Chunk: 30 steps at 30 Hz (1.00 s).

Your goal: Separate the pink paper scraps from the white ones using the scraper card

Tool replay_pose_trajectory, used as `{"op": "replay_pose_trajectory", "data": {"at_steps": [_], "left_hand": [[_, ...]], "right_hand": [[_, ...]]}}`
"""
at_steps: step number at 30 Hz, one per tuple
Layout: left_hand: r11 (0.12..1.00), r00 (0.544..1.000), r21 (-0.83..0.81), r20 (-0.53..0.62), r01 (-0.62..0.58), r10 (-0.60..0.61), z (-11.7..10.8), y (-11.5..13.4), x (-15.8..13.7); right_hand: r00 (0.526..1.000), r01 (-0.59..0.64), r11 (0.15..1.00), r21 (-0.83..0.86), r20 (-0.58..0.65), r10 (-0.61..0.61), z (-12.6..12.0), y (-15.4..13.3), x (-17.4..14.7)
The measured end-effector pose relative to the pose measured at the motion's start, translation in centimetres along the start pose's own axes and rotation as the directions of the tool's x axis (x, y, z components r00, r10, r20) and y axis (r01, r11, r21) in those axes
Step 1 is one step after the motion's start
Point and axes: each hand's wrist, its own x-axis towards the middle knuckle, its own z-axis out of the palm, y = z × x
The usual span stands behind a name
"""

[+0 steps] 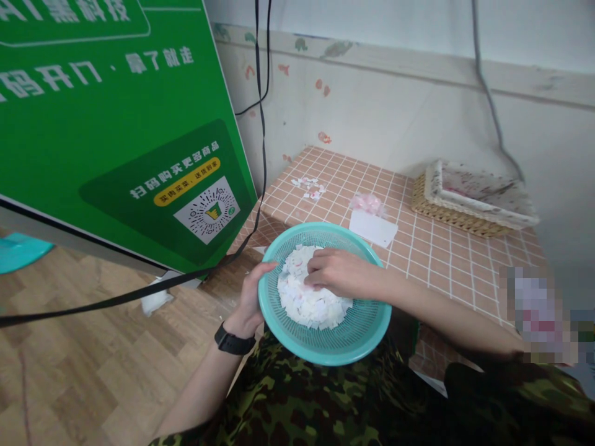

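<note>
A turquoise plastic colander [328,354] rests close against my lap, in front of the table. Many small white pieces [316,310], which look like cut paper, are heaped inside it. My left hand [251,296] grips the colander's left rim, thumb on top and the other fingers mostly hidden below. Over the right side of the rim reaches my right hand [338,272], its fingers curled down into the heap and closed among the pieces. How many it holds is hidden.
On the brown checked tabletop [418,260] lie loose scraps [309,187], a pink bundle [367,203] and a white card [373,228]. A lined wicker basket [458,214] stands against the wall. At left are a green cabinet [116,136] and a hanging black cable [263,142].
</note>
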Motion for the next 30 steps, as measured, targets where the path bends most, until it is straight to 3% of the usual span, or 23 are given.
{"op": "replay_pose_trajectory", "data": {"at_steps": [14, 30], "left_hand": [[0.997, 0.995, -0.039, 0.077, 0.069, -0.066, 0.1, -0.2, 0.2], [0.996, 0.992, -0.026, 0.092, 0.086, -0.083, 0.4, -0.2, 0.2]], "right_hand": [[0.997, 0.055, 0.995, 0.086, 0.047, -0.059, -0.5, 0.9, 0.1], [0.998, 0.038, 0.990, -0.138, 0.052, -0.031, -0.9, -0.9, 0.4]]}}
